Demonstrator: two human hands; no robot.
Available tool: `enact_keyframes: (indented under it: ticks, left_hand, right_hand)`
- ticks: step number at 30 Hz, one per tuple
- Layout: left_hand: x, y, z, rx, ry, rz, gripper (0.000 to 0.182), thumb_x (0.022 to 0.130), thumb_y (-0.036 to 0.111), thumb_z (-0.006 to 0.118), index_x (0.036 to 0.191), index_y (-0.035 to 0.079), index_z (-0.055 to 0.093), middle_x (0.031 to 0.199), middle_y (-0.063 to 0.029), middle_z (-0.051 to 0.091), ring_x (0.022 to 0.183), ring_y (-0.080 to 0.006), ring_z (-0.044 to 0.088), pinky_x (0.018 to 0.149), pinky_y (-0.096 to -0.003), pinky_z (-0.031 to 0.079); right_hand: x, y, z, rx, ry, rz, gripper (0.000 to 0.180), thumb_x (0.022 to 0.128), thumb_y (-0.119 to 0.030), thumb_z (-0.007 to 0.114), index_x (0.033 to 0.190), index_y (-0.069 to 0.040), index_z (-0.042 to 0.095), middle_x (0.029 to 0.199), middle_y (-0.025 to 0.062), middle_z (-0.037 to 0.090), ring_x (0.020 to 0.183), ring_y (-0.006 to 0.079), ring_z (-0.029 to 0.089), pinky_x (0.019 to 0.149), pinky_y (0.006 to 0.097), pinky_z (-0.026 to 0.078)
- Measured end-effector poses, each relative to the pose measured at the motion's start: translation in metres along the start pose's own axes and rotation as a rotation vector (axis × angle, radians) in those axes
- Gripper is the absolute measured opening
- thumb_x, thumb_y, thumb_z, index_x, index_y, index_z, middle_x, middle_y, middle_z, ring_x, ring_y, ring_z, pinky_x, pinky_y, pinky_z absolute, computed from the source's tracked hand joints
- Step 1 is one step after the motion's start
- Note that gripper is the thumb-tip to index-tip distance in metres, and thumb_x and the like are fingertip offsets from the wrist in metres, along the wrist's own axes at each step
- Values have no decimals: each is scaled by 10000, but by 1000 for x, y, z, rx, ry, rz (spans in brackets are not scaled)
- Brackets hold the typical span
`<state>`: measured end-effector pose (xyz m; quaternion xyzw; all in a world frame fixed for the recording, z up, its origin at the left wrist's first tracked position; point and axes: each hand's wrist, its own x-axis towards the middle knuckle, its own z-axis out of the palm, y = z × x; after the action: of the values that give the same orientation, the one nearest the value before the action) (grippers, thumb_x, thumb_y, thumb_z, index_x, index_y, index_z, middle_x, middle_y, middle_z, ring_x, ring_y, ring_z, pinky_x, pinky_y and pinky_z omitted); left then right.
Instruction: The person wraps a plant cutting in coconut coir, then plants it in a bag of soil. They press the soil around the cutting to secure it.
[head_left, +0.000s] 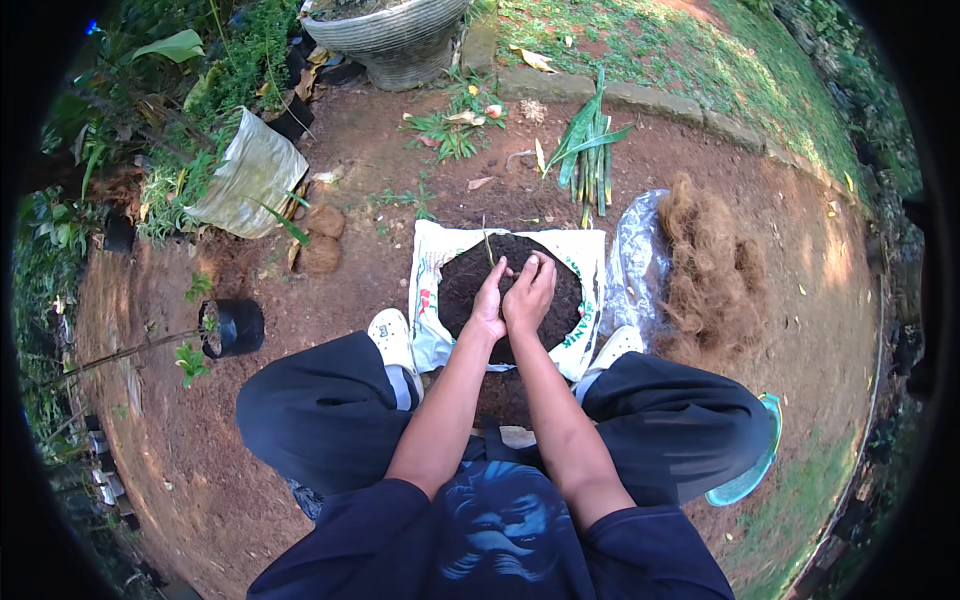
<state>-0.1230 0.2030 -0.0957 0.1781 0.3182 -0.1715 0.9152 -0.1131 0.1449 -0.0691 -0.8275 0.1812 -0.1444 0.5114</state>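
Note:
My left hand (491, 300) and my right hand (531, 291) are cupped side by side, wrists nearly touching. They are over dark soil (459, 281) in the wide opening of a white printed plastic sack (427, 334). A thin, pale stem (488, 247) sticks up just beyond my left fingertips. Whether the hands enclose it, or a clump of soil, is hidden by the fingers. Right of the sack lies a crumpled clear plastic bag (634, 259), touching a heap of brown coconut fibre (709, 277). Beyond the sack is a bundle of long green cut leaves (592, 154).
My shoes (391, 337) flank the sack. To the left are a black polybag (244, 328) with a leafy plant, two brown fibrous balls (322, 238) and a pale sheet (255, 180). A large ribbed pot (397, 37) and a stone kerb (652, 97) stand beyond. A turquoise basin (746, 480) sits by my right knee.

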Motion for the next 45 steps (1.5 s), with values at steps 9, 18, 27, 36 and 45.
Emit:
enact_keyframes:
  ticks: [9,18,27,36,45]
  left_hand:
    - [6,-6,9,221,108,211,186,901,268,672,860,121,565,798,-22,574,699,-144,573,651,-307,513]
    - [1,14,16,-7,-135,26,202,935,294,561,969,103,618,937,-88,693,803,-212,662,763,-352,548]
    - [5,13,10,-87,-273,41,226,840,238,532,964,81,638,983,-115,695,870,-247,664,848,-384,540]
    - [-8,13,22,16,-200,124,316,809,203,540,1063,50,647,1076,-131,688,949,-273,657,956,-395,498]
    - [-9,-2,30,333,-69,158,318,906,407,678,845,99,626,863,-51,636,827,-141,612,759,-294,511]
  right_hand:
    - [1,13,1,30,52,78,304,1016,-295,374,1120,-90,572,1114,144,619,1064,361,585,880,505,402]
    - [31,21,-5,770,-84,593,519,1054,-461,328,1097,-5,571,1010,101,607,781,141,624,602,257,482]
    - [12,4,-14,562,-135,272,310,1040,-277,460,950,-22,611,808,20,605,711,76,527,672,238,450]
    - [4,-6,-8,482,-2,123,289,1039,-261,442,1059,-1,567,907,87,626,805,168,588,765,318,488]
    - [6,8,-1,393,130,233,376,1035,-300,400,1164,33,519,1120,242,573,1042,380,559,921,452,414]
